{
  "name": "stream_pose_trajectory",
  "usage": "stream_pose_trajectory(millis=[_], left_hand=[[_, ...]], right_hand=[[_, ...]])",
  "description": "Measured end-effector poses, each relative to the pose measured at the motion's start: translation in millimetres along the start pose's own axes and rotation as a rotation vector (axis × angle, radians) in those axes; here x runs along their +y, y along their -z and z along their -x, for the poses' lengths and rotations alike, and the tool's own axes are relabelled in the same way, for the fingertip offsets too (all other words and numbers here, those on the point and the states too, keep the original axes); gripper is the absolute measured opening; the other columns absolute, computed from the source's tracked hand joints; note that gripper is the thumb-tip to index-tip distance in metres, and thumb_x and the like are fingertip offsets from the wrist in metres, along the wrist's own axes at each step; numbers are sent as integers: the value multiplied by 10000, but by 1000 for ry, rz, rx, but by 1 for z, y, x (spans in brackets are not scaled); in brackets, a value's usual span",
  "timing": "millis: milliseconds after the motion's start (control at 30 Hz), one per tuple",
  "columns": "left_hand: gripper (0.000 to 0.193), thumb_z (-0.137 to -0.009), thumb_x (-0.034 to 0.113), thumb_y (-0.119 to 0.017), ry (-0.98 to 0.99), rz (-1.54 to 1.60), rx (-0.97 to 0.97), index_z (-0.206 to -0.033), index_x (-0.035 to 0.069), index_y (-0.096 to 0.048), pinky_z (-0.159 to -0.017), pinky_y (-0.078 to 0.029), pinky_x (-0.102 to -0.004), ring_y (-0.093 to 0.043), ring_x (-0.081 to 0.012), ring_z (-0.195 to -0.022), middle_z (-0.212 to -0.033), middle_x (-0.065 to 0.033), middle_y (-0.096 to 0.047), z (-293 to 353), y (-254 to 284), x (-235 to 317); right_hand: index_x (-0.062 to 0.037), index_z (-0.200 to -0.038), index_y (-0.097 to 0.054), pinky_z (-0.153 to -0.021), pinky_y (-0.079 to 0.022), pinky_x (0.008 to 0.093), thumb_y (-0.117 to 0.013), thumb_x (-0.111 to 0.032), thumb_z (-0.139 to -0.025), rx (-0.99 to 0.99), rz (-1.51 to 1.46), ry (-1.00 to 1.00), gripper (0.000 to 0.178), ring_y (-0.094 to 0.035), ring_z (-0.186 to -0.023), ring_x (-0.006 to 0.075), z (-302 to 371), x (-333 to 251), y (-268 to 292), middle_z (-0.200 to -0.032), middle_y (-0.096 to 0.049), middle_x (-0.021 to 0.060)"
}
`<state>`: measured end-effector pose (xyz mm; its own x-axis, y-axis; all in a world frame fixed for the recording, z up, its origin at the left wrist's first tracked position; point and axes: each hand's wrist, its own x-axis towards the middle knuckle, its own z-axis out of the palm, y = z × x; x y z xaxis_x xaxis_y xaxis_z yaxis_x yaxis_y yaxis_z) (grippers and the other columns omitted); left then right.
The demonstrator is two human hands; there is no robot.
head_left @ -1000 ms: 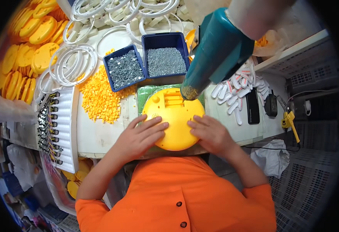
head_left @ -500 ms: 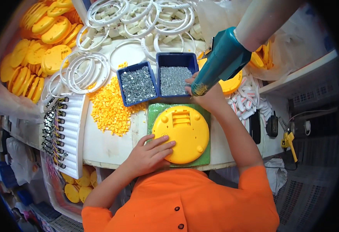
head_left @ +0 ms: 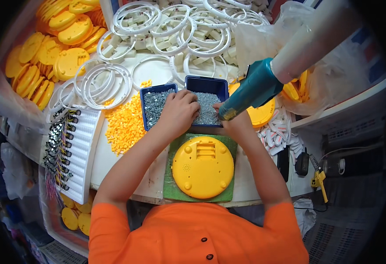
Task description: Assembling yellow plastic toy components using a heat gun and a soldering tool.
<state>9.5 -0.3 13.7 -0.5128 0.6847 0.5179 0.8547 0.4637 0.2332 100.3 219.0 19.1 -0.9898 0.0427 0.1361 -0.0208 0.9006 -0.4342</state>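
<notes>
A round yellow plastic housing [head_left: 203, 176] lies on a green mat [head_left: 171, 187], its rectangular battery recess at the far side. Beyond it stand two blue bins with small metal parts, the left bin [head_left: 147, 119] darker inside, the right bin [head_left: 210, 86] holding finer silvery screws. My left hand [head_left: 180, 110] reaches over the wall between them, fingers curled down at the right bin's contents, fingertips hidden. At that bin's near right corner is my right hand [head_left: 235, 121]. A teal power tool [head_left: 250, 88] on a grey tube covers most of its fingers.
Small yellow pieces [head_left: 124, 125] lie heaped left of the bins. White rings [head_left: 105, 86] and yellow housings [head_left: 72, 61] pile up farther back. A white ribbed tray [head_left: 80, 149] with wired parts stands left; small white parts [head_left: 281, 136] and a yellow glue gun [head_left: 319, 180] are right.
My left hand has left the yellow housing and moved forward to the bins. My right hand stays by the right bin. The view has shifted slightly.
</notes>
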Motion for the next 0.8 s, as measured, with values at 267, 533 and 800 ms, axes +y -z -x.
stream_pose_trajectory(millis=[267, 533, 800], left_hand=[[119, -842, 237, -748, 42, 102, -40, -903, 136, -728, -1013, -393, -451, -550, -240, -1279, -1135, -16, -674, 7, -7, -9], [70, -856, 135, -714, 88, 260, 88, -920, 115, -695, -932, -420, -436, -631, -255, -1057, -1021, -26, -696, 11, 1, 0], [65, -867, 94, -703, 224, 482, 16, -920, 61, -682, -792, -473, -435, -636, -315, -895, -898, -89, -687, 53, 36, 39]], right_hand=[[12, -931, -737, -680, -501, 366, -734, -86, -875, 167, -345, -71, 113, -661, -730, 268, 89, -29, 28, -820, -695, 140], [13, -933, -671, -772, -507, 391, -693, -33, -876, 123, -394, 2, 76, -640, -831, 328, 133, -49, 16, -879, -669, 138], [-47, -934, -681, -869, -473, 421, -745, -73, -834, 204, -158, 86, 121, -584, -968, 327, 135, -57, -4, -955, -626, 108]])
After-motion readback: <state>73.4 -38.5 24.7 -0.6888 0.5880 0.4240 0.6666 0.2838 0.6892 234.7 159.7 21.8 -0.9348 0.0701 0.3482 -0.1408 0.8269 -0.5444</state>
